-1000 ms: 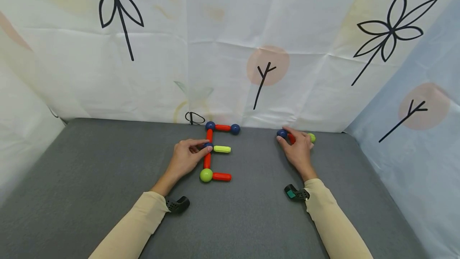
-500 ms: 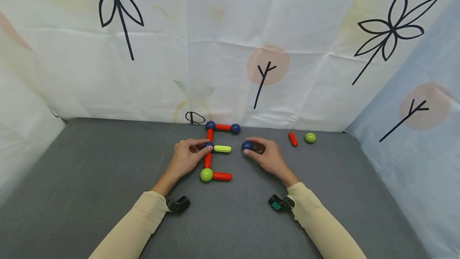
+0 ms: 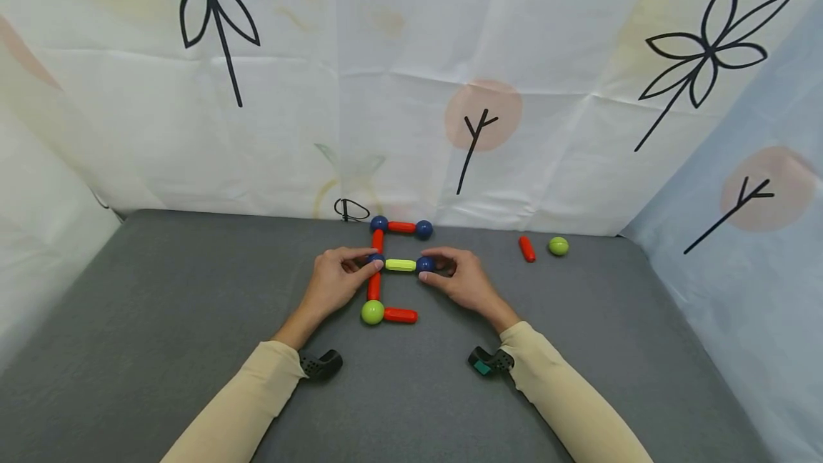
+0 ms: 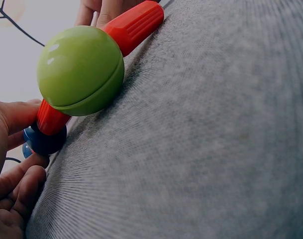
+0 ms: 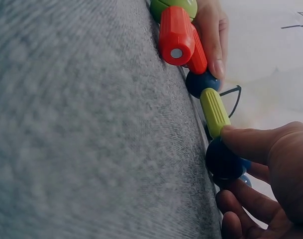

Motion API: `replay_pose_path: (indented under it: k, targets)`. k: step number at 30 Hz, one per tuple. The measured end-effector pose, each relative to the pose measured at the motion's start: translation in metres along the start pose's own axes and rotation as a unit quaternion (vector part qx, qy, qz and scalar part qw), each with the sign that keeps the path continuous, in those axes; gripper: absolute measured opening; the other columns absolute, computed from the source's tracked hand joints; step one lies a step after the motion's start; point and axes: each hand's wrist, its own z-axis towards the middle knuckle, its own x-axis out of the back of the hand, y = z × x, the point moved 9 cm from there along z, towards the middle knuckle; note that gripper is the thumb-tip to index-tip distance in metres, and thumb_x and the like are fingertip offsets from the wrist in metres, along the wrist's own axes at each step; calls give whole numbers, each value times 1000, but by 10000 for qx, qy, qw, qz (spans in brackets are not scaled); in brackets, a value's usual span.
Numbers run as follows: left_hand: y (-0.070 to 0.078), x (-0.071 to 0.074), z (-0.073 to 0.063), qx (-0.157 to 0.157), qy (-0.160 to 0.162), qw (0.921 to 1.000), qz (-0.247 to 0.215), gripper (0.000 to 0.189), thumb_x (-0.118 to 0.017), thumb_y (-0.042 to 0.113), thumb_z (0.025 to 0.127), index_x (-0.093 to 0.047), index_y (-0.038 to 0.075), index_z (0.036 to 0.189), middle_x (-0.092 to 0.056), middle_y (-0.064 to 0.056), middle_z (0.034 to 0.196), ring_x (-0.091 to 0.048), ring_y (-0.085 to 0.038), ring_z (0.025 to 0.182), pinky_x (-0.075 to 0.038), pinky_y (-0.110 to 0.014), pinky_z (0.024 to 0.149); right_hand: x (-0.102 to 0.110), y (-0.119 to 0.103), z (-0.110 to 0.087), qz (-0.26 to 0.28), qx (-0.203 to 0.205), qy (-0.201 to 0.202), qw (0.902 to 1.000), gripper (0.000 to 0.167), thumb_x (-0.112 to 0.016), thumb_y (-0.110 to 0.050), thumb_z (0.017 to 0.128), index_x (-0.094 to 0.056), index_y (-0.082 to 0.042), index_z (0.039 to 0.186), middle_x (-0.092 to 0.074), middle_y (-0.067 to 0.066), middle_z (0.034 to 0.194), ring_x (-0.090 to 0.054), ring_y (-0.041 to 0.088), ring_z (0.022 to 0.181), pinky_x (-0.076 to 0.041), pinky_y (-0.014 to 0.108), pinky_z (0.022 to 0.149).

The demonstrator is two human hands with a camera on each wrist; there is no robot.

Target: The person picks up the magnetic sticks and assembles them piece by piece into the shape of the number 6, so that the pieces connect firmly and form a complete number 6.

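A white printed backdrop [image 3: 392, 41] fills the upper frame above a gray tabletop [image 3: 193, 384]. At center, an E-shaped figure [image 3: 373, 287] of rods and balls lies between a person's two hands. The left hand [image 3: 336, 279] pinches the blue ball [image 5: 203, 83] midway up its spine; the right hand [image 3: 464, 281] pinches another blue ball [image 5: 224, 159] at the yellow rod's [image 3: 401, 265] right end. Right of center, near the backdrop, lie a loose green ball [image 3: 558, 246] and a slimmer red rod [image 3: 527, 249].
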Motion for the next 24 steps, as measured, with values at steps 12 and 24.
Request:
replay_pose_path:
  k: [12, 24]
  targets:
    - [3, 0, 0, -80, 43, 10000, -23, 30, -79, 28, 91, -79, 11, 116, -72, -7, 98, -61, -18, 77, -51, -35, 69, 26, 8, -7, 273, -252, 377, 9986, 40, -79, -16, 91, -70, -2, 127, -71, 13, 117, -65, 28, 102, -53, 41, 86]
    - [1, 0, -1, -72, 48, 9999, -53, 31, -80, 28, 91, -78, 11, 117, -72, -6, 98, -61, -17, 77, -51, -35, 70, 111, 52, -30, -486, -443, 2078, 9760, 35, -77, -7, 90, -70, 2, 124, -68, 23, 115, -63, 38, 100, -50, 46, 83]
